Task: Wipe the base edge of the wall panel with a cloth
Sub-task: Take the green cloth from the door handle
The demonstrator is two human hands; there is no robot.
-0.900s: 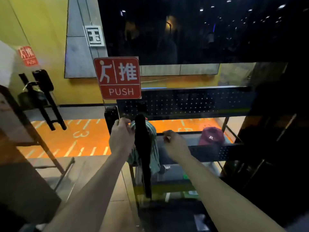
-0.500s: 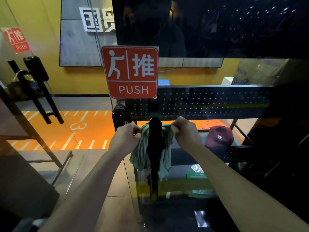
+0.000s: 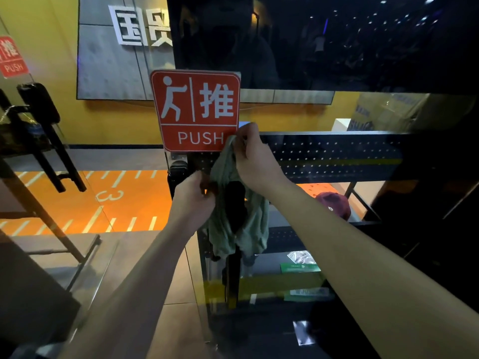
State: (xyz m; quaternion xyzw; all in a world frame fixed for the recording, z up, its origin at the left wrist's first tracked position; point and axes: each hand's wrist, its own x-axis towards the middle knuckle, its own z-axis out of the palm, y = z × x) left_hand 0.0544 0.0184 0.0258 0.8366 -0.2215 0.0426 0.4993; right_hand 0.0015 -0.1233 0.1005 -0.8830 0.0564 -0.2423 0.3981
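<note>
Green cloth [image 3: 239,224] hangs over black door handle [image 3: 233,203], below red PUSH sign [image 3: 197,111]. Right hand [image 3: 255,158] pinches its top corner; left hand [image 3: 193,200] fingers grip its left edge.

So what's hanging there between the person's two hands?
In the head view, the green cloth stretches between the left hand and right hand, draped around the black door handle, just under the red PUSH sign.
</note>
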